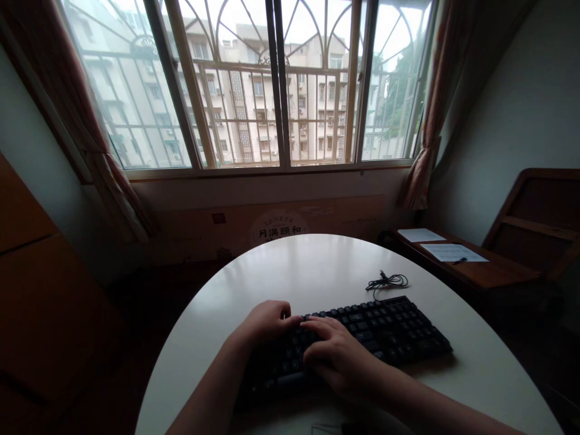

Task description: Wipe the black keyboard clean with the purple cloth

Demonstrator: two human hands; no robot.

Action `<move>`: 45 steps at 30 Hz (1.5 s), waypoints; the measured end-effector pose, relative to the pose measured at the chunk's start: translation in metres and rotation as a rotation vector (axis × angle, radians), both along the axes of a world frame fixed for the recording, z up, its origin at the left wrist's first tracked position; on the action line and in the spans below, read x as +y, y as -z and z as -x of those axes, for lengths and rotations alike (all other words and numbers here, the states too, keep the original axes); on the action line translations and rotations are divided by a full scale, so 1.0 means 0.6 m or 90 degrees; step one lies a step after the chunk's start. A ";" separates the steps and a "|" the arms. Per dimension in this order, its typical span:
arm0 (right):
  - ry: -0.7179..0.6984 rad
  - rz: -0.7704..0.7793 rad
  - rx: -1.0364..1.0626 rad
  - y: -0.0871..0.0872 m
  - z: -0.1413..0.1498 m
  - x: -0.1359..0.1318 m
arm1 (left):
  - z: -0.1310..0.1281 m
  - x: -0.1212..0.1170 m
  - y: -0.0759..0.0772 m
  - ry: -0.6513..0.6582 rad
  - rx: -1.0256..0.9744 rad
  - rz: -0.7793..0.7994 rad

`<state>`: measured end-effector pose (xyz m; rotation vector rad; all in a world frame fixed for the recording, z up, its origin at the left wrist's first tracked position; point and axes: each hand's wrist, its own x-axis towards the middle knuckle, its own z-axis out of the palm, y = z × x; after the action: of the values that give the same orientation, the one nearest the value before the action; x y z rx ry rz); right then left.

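Black keyboard lies aslant on the white table, and the left hand and right hand meet with half-curled fingers at its far edge. Light, level pressure would be better, I think, so that it does not slide. Whether these 2 hands pinch something, I cannot tell, because the fingers and dim light hide the contact.

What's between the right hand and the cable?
The keyboard, mostly: its keys run from the right hand toward the cable, with a thin strip of bare table beyond. Shows in the head view.
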<state>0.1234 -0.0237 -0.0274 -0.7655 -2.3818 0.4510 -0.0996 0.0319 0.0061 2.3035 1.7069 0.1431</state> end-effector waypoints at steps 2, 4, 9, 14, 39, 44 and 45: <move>0.007 0.004 0.008 0.001 0.000 0.000 | 0.000 0.000 0.000 -0.001 -0.002 0.002; 0.019 0.004 0.018 0.003 0.001 -0.001 | 0.000 -0.001 -0.001 0.000 -0.007 0.003; 0.014 0.004 0.013 0.000 0.003 -0.003 | 0.001 -0.001 -0.002 0.000 -0.011 0.002; 0.014 0.014 -0.008 -0.004 0.001 -0.005 | 0.002 -0.001 -0.001 -0.001 -0.012 0.008; 0.014 0.000 -0.010 -0.001 0.001 -0.005 | 0.001 -0.002 -0.002 -0.008 -0.019 0.007; 0.003 0.001 -0.016 -0.002 0.002 -0.004 | -0.001 -0.004 -0.006 -0.008 -0.012 0.012; 0.004 0.004 -0.019 -0.003 0.001 -0.005 | -0.001 -0.004 -0.007 -0.009 -0.011 0.015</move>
<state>0.1226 -0.0264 -0.0258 -0.7871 -2.4066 0.4467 -0.0988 0.0296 0.0103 2.2673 1.7067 0.1447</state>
